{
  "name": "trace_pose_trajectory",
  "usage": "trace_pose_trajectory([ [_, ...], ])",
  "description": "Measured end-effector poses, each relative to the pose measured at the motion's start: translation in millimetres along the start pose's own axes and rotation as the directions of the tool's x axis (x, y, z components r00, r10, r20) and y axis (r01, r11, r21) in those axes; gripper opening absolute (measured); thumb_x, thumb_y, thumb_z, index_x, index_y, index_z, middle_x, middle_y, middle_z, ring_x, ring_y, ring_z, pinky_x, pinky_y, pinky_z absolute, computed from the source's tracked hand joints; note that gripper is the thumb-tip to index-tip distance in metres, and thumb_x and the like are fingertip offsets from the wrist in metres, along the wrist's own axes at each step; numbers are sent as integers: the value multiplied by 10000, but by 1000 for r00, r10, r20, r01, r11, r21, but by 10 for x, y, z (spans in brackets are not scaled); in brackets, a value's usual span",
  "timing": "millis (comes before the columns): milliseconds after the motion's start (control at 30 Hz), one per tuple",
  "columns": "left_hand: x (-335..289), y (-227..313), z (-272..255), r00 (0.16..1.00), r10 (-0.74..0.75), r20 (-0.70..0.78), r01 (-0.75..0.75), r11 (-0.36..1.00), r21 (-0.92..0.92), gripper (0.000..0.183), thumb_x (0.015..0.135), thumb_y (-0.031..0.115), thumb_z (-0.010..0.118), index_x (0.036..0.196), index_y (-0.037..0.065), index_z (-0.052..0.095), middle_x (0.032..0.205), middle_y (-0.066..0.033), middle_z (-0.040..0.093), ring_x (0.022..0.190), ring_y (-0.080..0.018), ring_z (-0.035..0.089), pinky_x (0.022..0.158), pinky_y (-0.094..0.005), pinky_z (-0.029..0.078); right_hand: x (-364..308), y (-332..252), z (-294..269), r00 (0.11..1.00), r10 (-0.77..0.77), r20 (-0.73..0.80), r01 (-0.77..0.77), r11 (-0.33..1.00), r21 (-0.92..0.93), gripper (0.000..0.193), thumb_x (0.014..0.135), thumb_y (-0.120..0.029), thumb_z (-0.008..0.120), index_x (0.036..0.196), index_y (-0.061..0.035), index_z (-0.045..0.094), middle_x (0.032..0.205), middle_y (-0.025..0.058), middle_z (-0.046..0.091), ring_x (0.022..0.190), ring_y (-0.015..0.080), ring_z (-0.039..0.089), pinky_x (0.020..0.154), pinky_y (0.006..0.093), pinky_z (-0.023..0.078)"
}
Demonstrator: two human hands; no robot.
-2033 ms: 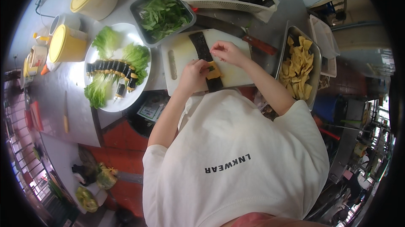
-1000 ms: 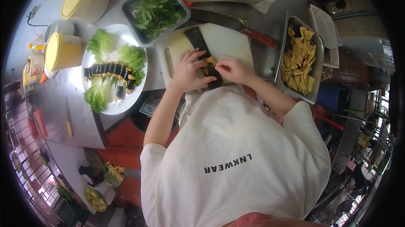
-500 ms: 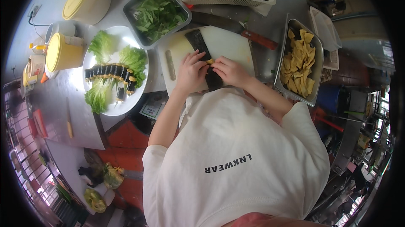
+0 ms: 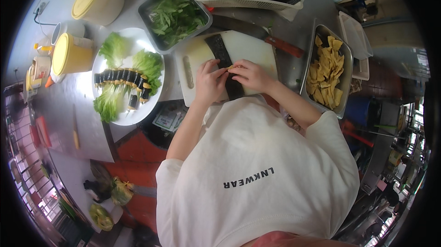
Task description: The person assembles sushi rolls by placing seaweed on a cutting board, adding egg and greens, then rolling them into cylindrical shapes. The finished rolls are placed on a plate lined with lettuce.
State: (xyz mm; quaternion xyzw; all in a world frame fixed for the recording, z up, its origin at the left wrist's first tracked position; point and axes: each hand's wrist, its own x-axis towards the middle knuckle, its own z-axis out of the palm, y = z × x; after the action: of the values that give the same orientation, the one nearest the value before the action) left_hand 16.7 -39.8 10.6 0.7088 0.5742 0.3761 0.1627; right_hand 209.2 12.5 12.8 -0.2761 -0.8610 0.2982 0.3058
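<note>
A long dark strip of seaweed (image 4: 218,48) lies lengthwise on the white cutting board (image 4: 262,55). Over its middle, a small yellow-brown folded piece (image 4: 231,67) is pinched between my hands; it resembles the pieces in the right-hand tray. My left hand (image 4: 211,83) has its fingertips closed at the left end of this piece. From the other side, the fingers of my right hand (image 4: 252,75) close around its right end. My fingers cover part of the piece, so what is inside it cannot be made out. The strip's near end shows below my hands.
Beyond the board lies a knife (image 4: 284,46) with a reddish handle. Leafy greens fill a metal tray (image 4: 143,13); a white basket (image 4: 229,0) holds more dark strips. On the left, a plate (image 4: 133,41) carries lettuce and several small wrapped rolls (image 4: 121,77). Yellow-brown pieces (image 4: 326,72) fill the right tray.
The yellow-brown piece has been lifted slightly from the seaweed strip, and my fingers have come together around it. The whole view has shifted a little.
</note>
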Motion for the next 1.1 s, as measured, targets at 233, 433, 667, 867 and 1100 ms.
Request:
trace_pose_trajectory([
  [233, -34, -63, 20, 999, 48, -25, -47, 999, 19, 233, 729, 141, 738, 955, 88, 730, 1105, -93, 624, 1069, -297, 552, 884, -416, 443, 42, -18, 30, 996, 67, 60, -61, 993, -98, 236, 790, -61, 682, 1016, -33, 621, 1011, 102, 528, 915, 276, 540, 789, 357, 470],
  [433, -34, -61, -9, 995, 98, 19, -99, 993, 64, 237, 734, 136, 730, 967, 92, 716, 1105, -75, 616, 1069, -289, 551, 880, -405, 426, 114, 42, 52, 999, 43, 30, -40, 995, -91, 199, 789, -79, 688, 967, -32, 610, 1011, 117, 511, 924, 303, 515, 818, 379, 451],
  [667, 129, -99, -59, 988, 55, 147, -73, 990, 120, 185, 782, 174, 682, 948, 96, 713, 1147, -51, 599, 1118, -284, 511, 941, -419, 373, 84, 113, 77, 996, 22, -85, -19, 999, 39, 300, 777, -32, 696, 1072, -53, 644, 1060, 100, 587, 980, 264, 580, 823, 345, 492],
  [867, 140, -109, -59, 992, 61, 112, -75, 988, 132, 170, 757, 187, 702, 906, 110, 728, 1111, -42, 613, 1099, -267, 521, 940, -418, 383, 85, 80, 92, 987, 153, -39, -144, 975, 170, 410, 786, -13, 684, 1186, -69, 608, 1066, 83, 668, 977, 226, 626, 810, 331, 510],
  [1100, 141, -144, 6, 996, 82, -28, -81, 995, 57, 241, 735, 132, 732, 974, 109, 716, 1069, -42, 633, 1029, -257, 564, 894, -384, 417, 183, 175, 0, 971, 235, 56, -234, 972, -16, 421, 828, -146, 679, 1237, -113, 585, 1101, 49, 665, 1083, 193, 551, 968, 359, 353],
])
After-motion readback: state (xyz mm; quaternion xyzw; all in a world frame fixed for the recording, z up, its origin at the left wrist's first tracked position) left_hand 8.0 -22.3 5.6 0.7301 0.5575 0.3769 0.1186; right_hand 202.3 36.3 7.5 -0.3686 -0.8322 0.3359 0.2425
